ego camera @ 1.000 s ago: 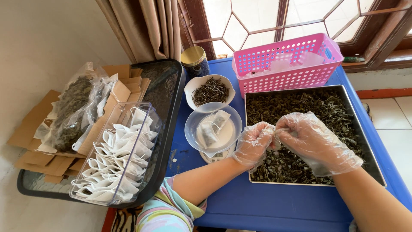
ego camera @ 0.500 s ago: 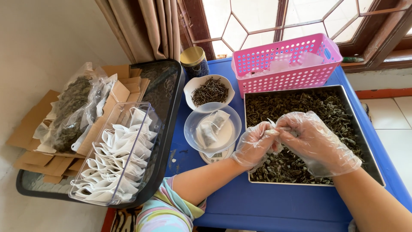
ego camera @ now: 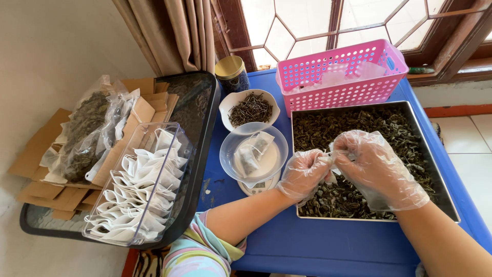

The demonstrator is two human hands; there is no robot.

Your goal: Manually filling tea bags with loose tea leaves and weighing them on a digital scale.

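Fingers of both gloved hands, left hand [ego camera: 306, 174] and right hand [ego camera: 378, 166], pinch one small white sachet [ego camera: 330, 155] over one tray [ego camera: 453, 205].

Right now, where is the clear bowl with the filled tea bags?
In the head view, the clear bowl sits on a small scale on the blue table, left of the metal tray, just below the white bowl.

Clear bags of dark leaves [ego camera: 84, 136] on cardboard, far left; scale screen [ego camera: 259, 184] under bowl.
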